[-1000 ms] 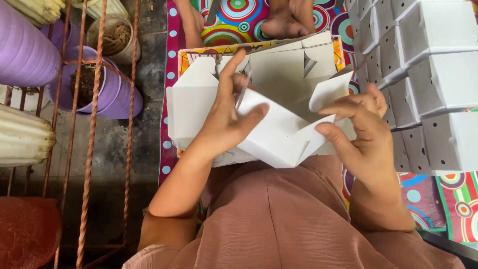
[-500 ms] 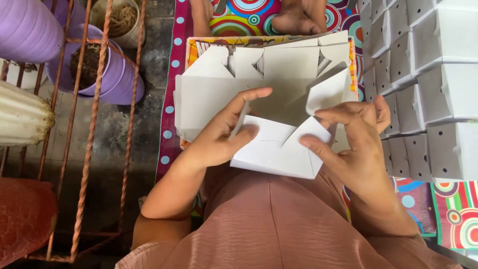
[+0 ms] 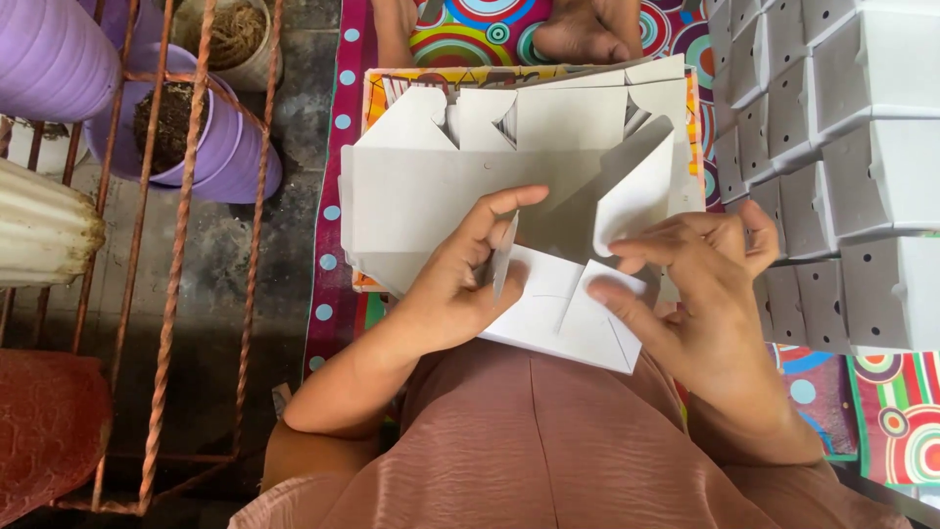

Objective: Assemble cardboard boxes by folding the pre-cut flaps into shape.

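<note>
A flat white cardboard box blank (image 3: 548, 304) lies across my lap, partly folded. My left hand (image 3: 460, 284) grips its left part, thumb and fingers pinching a raised flap. My right hand (image 3: 705, 274) presses on the right flaps, fingertips on the cardboard edge. Beneath it sits a stack of unfolded white box blanks (image 3: 431, 186) on a patterned tray.
Many folded white boxes (image 3: 842, 147) are stacked at the right. A rusty metal rack (image 3: 186, 196) with purple plant pots (image 3: 186, 137) stands at the left. Another person's feet (image 3: 578, 29) rest on the colourful mat (image 3: 881, 411) at the top.
The blank has been turned and folded further. My left hand has shifted from lying flat on the panel to pinching a flap, and the right hand has moved lower on the flaps.
</note>
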